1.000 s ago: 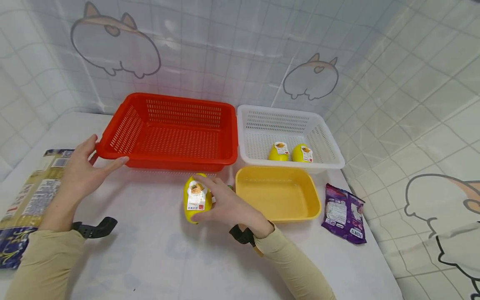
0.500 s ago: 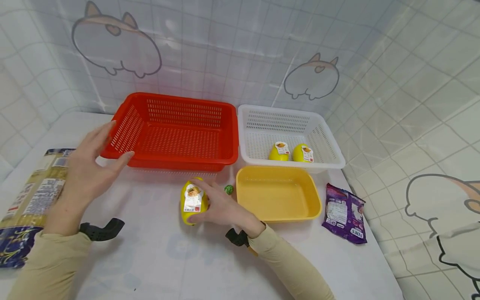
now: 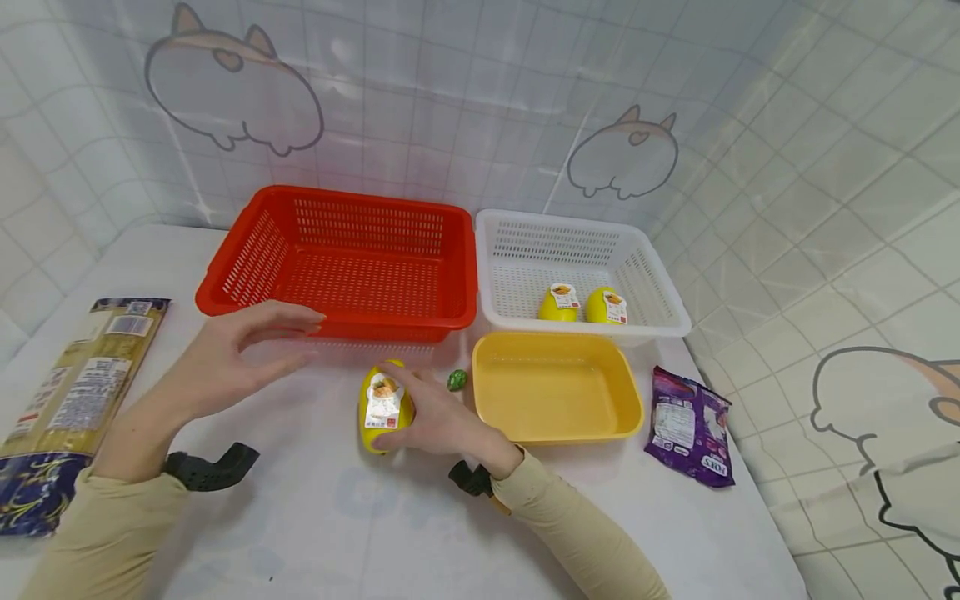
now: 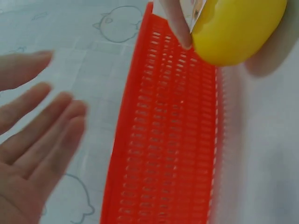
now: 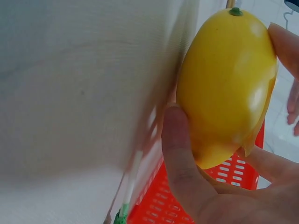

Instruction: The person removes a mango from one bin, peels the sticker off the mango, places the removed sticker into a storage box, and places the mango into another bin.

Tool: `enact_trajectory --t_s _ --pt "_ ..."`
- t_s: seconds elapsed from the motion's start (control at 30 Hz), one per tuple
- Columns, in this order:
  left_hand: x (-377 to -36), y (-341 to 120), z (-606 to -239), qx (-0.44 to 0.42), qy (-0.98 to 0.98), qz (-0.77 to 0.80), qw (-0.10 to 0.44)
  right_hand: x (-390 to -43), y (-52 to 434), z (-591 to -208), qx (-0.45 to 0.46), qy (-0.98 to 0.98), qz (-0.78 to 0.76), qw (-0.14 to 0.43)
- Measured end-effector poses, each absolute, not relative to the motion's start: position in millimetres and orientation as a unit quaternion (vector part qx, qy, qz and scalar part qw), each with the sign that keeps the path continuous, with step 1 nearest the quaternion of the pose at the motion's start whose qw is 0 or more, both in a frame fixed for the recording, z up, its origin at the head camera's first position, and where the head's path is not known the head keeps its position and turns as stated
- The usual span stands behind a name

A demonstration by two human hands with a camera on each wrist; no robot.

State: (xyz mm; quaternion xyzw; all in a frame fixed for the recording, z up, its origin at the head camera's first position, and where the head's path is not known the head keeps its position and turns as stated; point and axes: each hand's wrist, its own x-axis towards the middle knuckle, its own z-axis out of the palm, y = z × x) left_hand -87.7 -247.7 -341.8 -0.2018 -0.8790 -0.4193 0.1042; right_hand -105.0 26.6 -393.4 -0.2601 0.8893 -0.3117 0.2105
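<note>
So much colour going on here. The mango [image 3: 384, 406] is bright yellow with a white label that has an orange-brown picture and a little red square, plus a green stem tip. Two more yellow mangoes [image 3: 581, 305] with the same white labels sit in the white mesh basket [image 3: 660, 287]. The big basket [image 3: 225, 283] is red-orange with slotted holes, the tub [image 3: 630, 408] is plain yellow. There's a small green ball [image 3: 456, 380], a purple snack bag [image 3: 688, 427] with white print, and a gold and navy packet [image 3: 71, 400]. The sleeves [image 3: 570, 533] are beige, the wrist straps [image 3: 210, 467] black. The backdrop [image 3: 480, 108] is pale grey-white tile with outlined corgi cartoons.
</note>
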Motion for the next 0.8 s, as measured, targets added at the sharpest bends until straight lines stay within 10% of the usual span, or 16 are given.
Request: enact_trajectory --t_s 0.43,0.8 --pt "-100 -231 -381 -0.211 -0.885 -0.387 -0.148 -106 24 -398 -0.259 0.881 -0.336 0.21" --pt "-103 -220 -398 -0.225 -0.863 -0.408 -0.198 -108 27 -397 -0.272 0.884 -0.32 0.205"
